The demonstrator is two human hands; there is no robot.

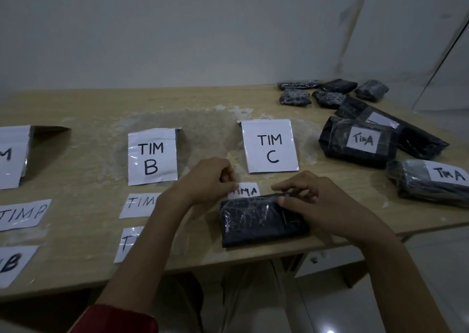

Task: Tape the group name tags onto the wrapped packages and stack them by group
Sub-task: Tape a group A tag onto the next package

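At nine o'clock, lying loose on the surface (88, 129): a TIM B tag (22, 214), a second tag (15, 264) below it, and two more tags (140, 204) half hidden under the left forearm. Easy to drag along or sweep off the front edge with that forearm.

Standing at ten and twelve o'clock: the TIM B card (152, 156) and the TIM C card (270, 146). Light, probably, and likely to tip at a nudge.

At six o'clock, near the front edge: the left hand (210, 180), fingers curled, pinching the left end of the TIM A tag (247, 192). Tag just beyond the far edge of the bare package (261, 221), not yet on its face. Liable to land crooked, or to stick to the surface instead of the wrap. Cannot tell whether any tape is on it.

Next, the right hand (312, 203), fingers curled, gripping the package's far right edge. Glossy wrap apt to wrinkle under tape.

At three o'clock: two labelled TIM A packages (357, 142), lying unstacked. At one o'clock: a cluster of untagged packages (330, 91).
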